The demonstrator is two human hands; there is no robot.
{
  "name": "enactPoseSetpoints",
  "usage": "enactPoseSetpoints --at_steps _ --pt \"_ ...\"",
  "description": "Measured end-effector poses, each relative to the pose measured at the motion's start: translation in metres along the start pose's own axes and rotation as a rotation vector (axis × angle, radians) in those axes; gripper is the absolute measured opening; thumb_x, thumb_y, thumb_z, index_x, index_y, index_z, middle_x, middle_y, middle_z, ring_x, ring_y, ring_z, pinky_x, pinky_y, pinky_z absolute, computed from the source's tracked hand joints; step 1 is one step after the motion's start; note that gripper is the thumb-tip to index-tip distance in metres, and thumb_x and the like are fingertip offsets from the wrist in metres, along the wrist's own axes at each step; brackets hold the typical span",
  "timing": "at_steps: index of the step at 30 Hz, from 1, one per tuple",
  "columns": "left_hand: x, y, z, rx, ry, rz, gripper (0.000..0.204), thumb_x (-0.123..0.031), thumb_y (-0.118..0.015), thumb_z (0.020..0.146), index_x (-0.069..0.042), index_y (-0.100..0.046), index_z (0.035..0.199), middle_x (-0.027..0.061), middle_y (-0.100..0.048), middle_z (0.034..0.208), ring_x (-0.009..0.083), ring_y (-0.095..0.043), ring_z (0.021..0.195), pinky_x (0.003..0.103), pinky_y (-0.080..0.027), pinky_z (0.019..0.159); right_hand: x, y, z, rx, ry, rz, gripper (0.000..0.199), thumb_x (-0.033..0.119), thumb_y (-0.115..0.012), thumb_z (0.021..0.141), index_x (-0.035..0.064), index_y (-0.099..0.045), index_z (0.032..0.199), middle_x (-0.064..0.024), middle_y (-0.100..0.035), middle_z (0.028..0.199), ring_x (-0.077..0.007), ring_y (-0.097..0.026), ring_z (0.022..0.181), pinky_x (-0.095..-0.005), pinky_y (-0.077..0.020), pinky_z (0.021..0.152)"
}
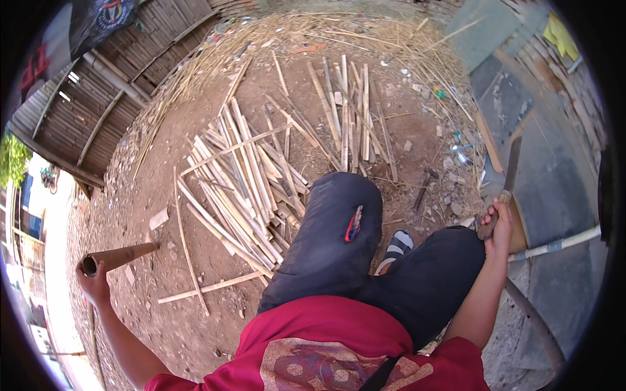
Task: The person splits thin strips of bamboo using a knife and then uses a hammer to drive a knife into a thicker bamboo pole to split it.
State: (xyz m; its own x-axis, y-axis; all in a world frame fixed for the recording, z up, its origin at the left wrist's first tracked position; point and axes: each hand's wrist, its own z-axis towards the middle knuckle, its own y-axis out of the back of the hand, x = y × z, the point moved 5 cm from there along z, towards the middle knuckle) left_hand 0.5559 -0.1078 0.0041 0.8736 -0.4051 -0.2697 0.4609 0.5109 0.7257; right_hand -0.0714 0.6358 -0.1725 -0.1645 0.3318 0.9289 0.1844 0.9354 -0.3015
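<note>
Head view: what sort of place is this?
Probably an outdoor work yard: bare dirt ground, a heap of what look like bamboo strips, and a slatted wall.

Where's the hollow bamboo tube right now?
Toward the left edge of the head view, the bamboo tube is held near its open end by the left hand, left of the strip pile.

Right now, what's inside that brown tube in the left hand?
Only a dark, round opening shows at the end of the tube by the left hand. Its sides and shadow hide everything deeper, so I can't tell what's there.
</note>
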Motion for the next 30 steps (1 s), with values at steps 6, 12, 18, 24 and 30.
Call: enactPoseSetpoints --at_steps 6,12,18,24,30 --pt "-0.129 0.008 0.135 0.246 -0.311 -0.098 0.047 -0.021 -0.078 0.083 0.001 -0.062 0.121 0.0086 -0.069 0.102 0.0167 -0.063 0.094 0.032 -0.05 0.087 0.002 0.004 -0.002 0.004 0.01 0.027 0.012 0.018 -0.064 0.096 0.0085 -0.058 0.101 -0.0001 -0.054 0.073 -0.0103 -0.052 0.056 -0.0257 -0.0452 0.053" --pt "-0.226 0.022 0.229 0.316 -0.502 -0.276 0.044 -0.028 -0.073 0.091 0.002 -0.063 0.121 0.01 -0.068 0.115 0.015 -0.061 0.103 0.031 -0.047 0.094 0.009 -0.003 -0.008 0.009 -0.007 0.008 0.015 0.017 -0.063 0.096 0.0068 -0.057 0.106 -0.0006 -0.053 0.076 -0.0099 -0.052 0.057 -0.0256 -0.0454 0.054" --pt "-0.367 0.037 0.262 0.257 -0.566 -0.519 0.049 -0.037 -0.069 0.095 -0.003 -0.064 0.131 0.004 -0.066 0.109 0.0127 -0.061 0.097 0.029 -0.048 0.09 0.01 -0.008 -0.013 0.026 -0.035 0.067 0.018 0.017 -0.064 0.096 0.0061 -0.058 0.108 -0.0004 -0.053 0.076 -0.0095 -0.052 0.058 -0.025 -0.045 0.055" --pt "-0.512 -0.002 0.21 0.367 -0.537 -0.718 0.054 -0.043 -0.068 0.094 -0.006 -0.065 0.133 0.0043 -0.067 0.111 0.0129 -0.063 0.099 0.023 -0.046 0.084 0.006 -0.012 -0.009 0.018 -0.099 0.076 0.018 0.017 -0.065 0.095 0.0068 -0.059 0.109 -0.0006 -0.055 0.076 -0.0098 -0.052 0.057 -0.0254 -0.0451 0.053" --pt "-0.642 -0.013 0.12 0.347 -0.623 -0.853 0.068 -0.053 -0.074 0.086 -0.004 -0.065 0.132 0.0079 -0.07 0.115 0.0197 -0.068 0.101 0.021 -0.047 0.077 0.003 -0.007 -0.007 0.021 -0.115 0.119 0.019 0.016 -0.066 0.094 0.0062 -0.059 0.11 -0.0007 -0.055 0.075 -0.0106 -0.053 0.057 -0.026 -0.0454 0.052"
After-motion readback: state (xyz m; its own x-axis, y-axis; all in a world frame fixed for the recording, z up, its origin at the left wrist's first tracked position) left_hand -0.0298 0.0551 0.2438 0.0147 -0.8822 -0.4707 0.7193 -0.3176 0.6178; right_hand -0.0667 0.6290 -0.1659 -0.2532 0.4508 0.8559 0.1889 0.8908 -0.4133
